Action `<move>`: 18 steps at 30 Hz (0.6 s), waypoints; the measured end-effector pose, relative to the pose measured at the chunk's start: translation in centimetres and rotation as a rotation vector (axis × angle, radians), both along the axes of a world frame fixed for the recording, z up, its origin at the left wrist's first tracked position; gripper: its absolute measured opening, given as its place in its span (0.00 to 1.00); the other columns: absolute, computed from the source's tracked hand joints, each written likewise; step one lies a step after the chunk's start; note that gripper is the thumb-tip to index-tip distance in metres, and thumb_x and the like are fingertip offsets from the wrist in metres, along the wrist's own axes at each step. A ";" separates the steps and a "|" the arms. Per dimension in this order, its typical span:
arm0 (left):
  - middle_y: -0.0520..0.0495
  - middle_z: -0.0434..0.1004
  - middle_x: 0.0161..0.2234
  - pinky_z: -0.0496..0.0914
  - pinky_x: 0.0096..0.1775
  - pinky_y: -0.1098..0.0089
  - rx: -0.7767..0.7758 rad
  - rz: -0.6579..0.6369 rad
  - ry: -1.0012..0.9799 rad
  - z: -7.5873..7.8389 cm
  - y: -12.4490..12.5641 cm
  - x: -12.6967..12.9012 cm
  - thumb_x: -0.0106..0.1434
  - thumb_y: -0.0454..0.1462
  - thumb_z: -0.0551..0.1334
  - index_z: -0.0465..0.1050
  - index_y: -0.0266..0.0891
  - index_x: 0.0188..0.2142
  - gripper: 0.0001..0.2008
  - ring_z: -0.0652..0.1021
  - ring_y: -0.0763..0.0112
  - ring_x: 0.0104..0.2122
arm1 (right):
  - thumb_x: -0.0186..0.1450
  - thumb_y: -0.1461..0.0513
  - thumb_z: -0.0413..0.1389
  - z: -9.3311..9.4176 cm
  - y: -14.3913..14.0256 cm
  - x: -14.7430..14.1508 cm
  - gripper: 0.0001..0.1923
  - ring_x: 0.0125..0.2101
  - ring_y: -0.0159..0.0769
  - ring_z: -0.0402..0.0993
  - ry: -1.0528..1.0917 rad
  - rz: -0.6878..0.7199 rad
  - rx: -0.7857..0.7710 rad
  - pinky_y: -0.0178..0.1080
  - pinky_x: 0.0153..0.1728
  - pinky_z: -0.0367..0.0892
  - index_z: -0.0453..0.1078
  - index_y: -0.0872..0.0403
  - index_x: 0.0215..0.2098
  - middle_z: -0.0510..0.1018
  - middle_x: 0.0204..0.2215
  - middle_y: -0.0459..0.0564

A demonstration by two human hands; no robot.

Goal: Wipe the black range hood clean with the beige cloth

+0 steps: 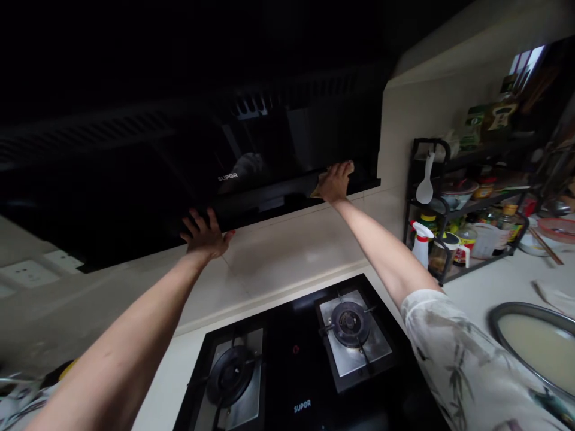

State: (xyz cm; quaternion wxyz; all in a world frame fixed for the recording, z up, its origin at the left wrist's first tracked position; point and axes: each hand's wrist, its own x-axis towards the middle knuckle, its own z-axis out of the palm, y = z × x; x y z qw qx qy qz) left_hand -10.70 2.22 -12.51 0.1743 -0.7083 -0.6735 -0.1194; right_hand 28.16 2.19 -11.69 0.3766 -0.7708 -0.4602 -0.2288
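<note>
gas hob (296, 353), spray bottle (421, 244), black shelf rack (415, 179), wall socket (27, 273)

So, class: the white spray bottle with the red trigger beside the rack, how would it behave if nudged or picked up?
The spray bottle stands tall and narrow, so a sideways nudge would probably tip it. Its plastic body likely feels light, though how full it is cannot be seen. It stands close against the rack, so lifting it straight up seems safest.

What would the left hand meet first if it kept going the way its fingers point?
The left hand points up, its fingers already at the lower edge of the black range hood. Going straight on, it would slide onto the hood's glossy front panel. Whether the fingertips touch it yet is hard to tell.
</note>
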 end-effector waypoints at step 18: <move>0.22 0.22 0.78 0.49 0.68 0.27 -0.034 -0.032 -0.091 0.4 -0.4 0.5 0.70 0.62 0.57 0.33 0.29 0.80 0.56 0.37 0.24 0.75 | 0.75 0.61 0.50 -1.7 -5.0 7.3 0.31 0.64 0.58 0.63 -0.340 0.254 -0.080 0.58 0.61 0.64 0.62 0.55 0.76 0.66 0.66 0.68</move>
